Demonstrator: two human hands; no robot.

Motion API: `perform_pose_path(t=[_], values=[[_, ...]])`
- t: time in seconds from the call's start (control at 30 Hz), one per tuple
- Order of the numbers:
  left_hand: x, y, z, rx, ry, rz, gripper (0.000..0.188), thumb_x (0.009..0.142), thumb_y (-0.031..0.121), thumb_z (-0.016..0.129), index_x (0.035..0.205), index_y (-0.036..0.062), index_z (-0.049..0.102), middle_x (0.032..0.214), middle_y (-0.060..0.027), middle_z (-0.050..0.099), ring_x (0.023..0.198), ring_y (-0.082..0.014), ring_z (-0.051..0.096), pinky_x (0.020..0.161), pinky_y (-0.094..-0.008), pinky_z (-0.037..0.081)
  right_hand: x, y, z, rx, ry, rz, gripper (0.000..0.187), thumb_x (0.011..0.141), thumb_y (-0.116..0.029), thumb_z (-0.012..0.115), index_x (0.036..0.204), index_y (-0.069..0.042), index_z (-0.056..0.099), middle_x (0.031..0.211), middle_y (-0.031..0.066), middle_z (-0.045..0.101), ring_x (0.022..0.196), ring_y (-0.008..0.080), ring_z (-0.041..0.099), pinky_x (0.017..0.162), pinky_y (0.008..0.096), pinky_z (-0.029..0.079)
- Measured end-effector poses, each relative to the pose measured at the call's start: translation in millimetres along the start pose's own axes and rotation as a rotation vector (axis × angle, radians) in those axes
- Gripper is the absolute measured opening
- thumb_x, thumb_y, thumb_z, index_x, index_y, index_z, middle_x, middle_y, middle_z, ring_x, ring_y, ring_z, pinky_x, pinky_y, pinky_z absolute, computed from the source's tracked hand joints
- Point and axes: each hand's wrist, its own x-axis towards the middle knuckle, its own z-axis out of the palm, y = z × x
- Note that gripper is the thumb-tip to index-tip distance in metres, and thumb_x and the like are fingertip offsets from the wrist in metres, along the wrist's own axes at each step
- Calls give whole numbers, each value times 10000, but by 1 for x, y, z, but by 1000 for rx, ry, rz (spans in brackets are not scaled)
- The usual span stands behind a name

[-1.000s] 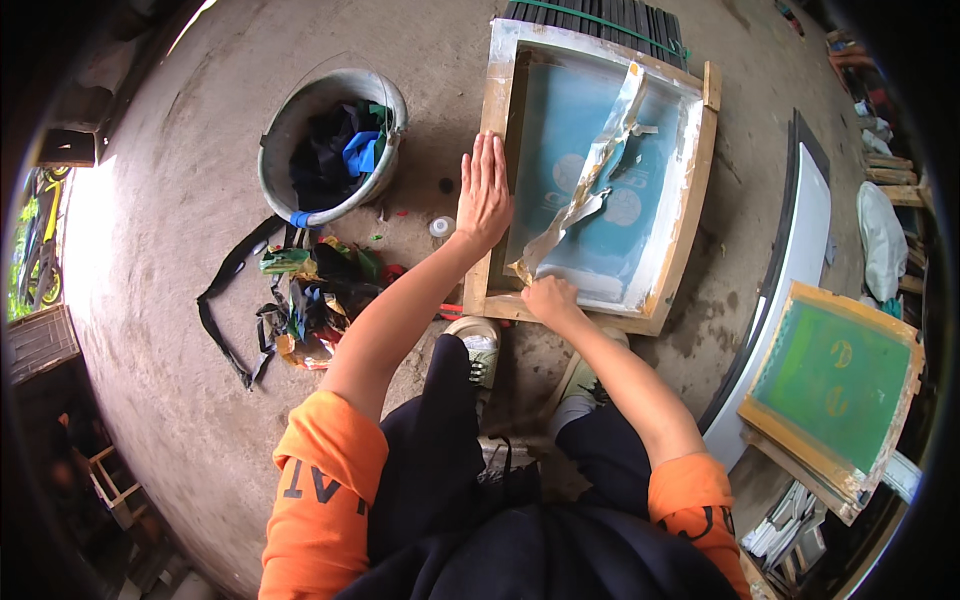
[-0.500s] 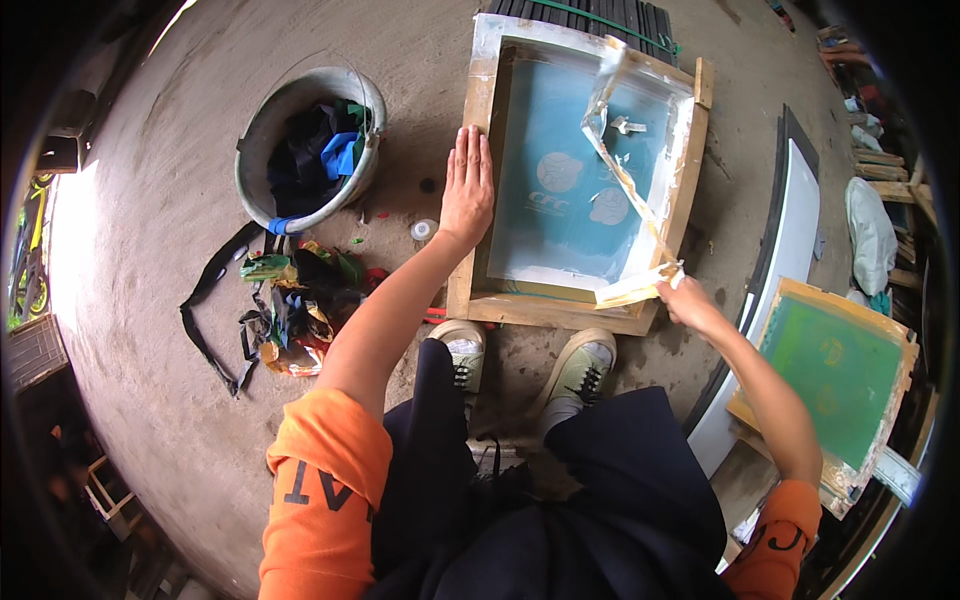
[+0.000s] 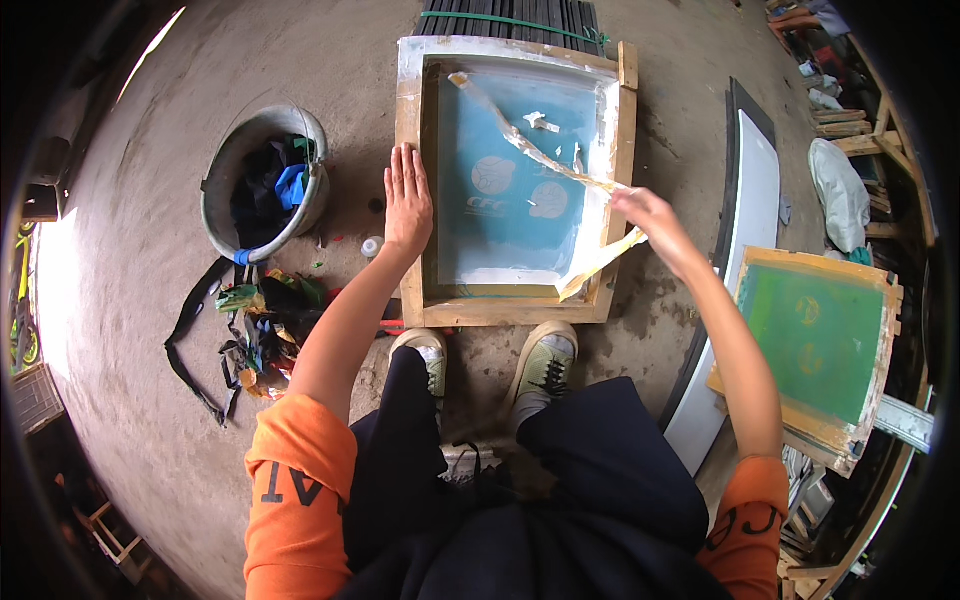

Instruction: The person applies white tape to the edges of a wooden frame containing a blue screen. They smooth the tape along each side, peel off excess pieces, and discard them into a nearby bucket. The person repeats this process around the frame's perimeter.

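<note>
Compared with half a second ago, the right hand (image 3: 650, 222) is farther up, just outside the right side of the wooden frame (image 3: 520, 315), instead of at its lower right corner. The upper end of the torn strip (image 3: 598, 264) shifts from the frame's upper right to its upper left. The left hand (image 3: 408, 210) keeps its position on the frame's left side.

Right-hand grip: fingers closed on the strip, partway along its length (a loose tail hangs below the hand, over the frame's lower right corner). Left-hand grip: palm down, fingers straight and together, pressed flat against the wood rather than wrapped around it.

The strip is thin, creased and off-white to tan, and runs diagonally over the mesh (image 3: 470, 240) inside the frame. The mesh is blue, with pale round prints; small white flakes (image 3: 542, 122) lie on it. The frame is bare wood, rectangular, with white residue along its upper and right sides.

Left of the frame are a round gray bucket (image 3: 215, 215) containing dark and blue cloth (image 3: 291, 187), and a crumpled heap (image 3: 262, 325). Beyond its top edge are dark slats (image 3: 500, 32).
</note>
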Motion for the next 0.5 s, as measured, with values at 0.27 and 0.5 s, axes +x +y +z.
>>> perform_pose_path(t=[0.27,0.5], values=[[2,4,4,26,-11,9,637,862,47,386,1407,-114,97,1500,-252,78,1401,-386,77,1127,-481,140,-10,103,150,-1390,-339,33,308,880,-297,526,1034,-54,638,1016,97,659,975,256,617,980,443,345],[1,-3,3,11,-15,21,635,857,38,383,1405,-116,102,1500,-251,76,1401,-386,79,1131,-469,134,-15,125,143,-1222,-343,165,233,861,-196,504,878,-94,713,905,116,692,885,264,670,728,392,521]])
